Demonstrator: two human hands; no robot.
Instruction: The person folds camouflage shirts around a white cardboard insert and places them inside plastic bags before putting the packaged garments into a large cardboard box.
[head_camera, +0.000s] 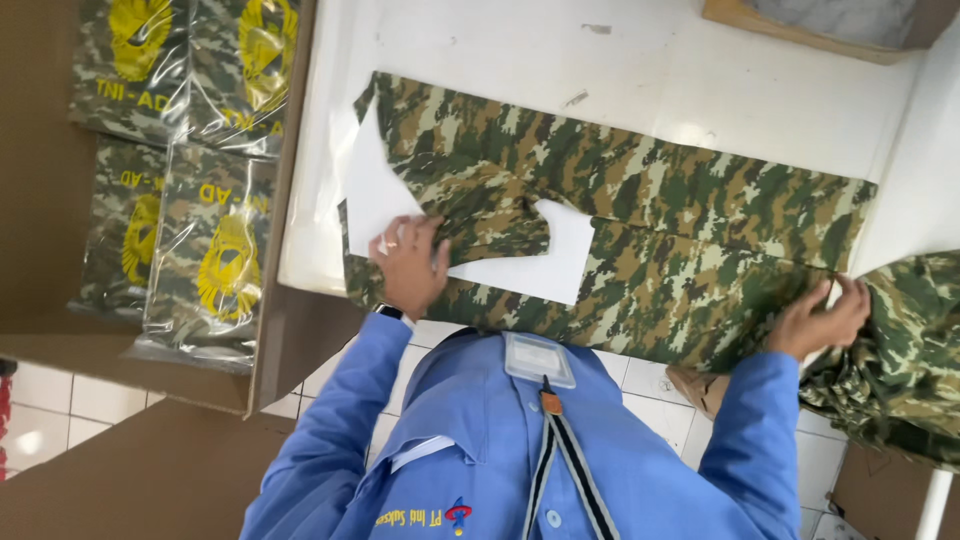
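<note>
Pressing flat with fingers together, the left hand (408, 262) pins the folded collar end of the camouflage garment (640, 230) against a white card insert (540, 265) on the white surface (640, 60). The right hand (822, 318) pinches the garment's other end at the surface's near edge, beside a second heap of camouflage cloth (900, 350) hanging off the right side.

Likely faults:
- The card insert sits only partly covered. If the left hand lifts, the fold may spring open and the card may slide out of line.
- A pull by the right hand may drag the whole garment toward the edge, since only one hand anchors it.
- The heap at the right lies touching the garment's end and may be caught into the fold.

Packages: a brown cardboard box (275, 330) stands at the left, just beside the surface. It holds flat clear plastic bags (205, 260), each containing folded camouflage cloth and bearing a round yellow emblem with yellow lettering. A clear rectangular badge holder (538, 358) hangs on a striped strap over the person's blue shirt (500, 450).
</note>
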